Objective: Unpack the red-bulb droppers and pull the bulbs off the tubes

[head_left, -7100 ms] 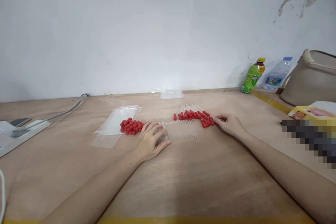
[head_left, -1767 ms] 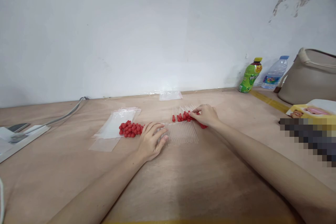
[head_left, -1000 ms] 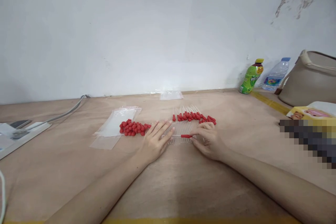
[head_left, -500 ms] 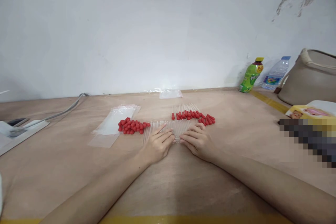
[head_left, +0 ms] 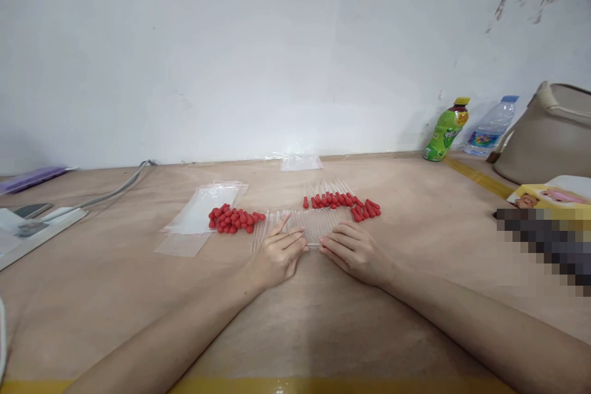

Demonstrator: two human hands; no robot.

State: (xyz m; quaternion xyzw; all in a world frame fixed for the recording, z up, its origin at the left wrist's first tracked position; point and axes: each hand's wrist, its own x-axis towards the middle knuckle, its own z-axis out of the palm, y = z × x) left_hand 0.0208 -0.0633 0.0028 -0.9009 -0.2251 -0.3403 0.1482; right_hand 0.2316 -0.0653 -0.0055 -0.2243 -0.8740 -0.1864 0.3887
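A row of thin clear tubes (head_left: 318,225) lies side by side on the table in front of me. My left hand (head_left: 279,252) rests over the left part of the row, its index finger raised and the others stretched across the tubes. My right hand (head_left: 355,249) lies on the right end, fingers extended together; its thumb is mostly hidden. Left of the tubes is a heap of red rubber bulbs (head_left: 231,220). Behind the row, several droppers (head_left: 335,198), clear tubes with red bulbs fitted, lie with bulbs towards me. Loose-looking red pieces (head_left: 365,210) sit by my right fingers.
Clear zip bags (head_left: 194,212) are stacked at the left, and another bag (head_left: 301,163) lies near the wall. A power strip (head_left: 55,234) with a grey cable (head_left: 124,183) is far left. A green bottle (head_left: 447,132), a water bottle (head_left: 492,126) and a beige bag (head_left: 545,135) stand right.
My left index finger has lifted and straightened. My right hand has shifted slightly right, its fingertips drawn back from the red bulbs. The camera view has moved a little to the left.
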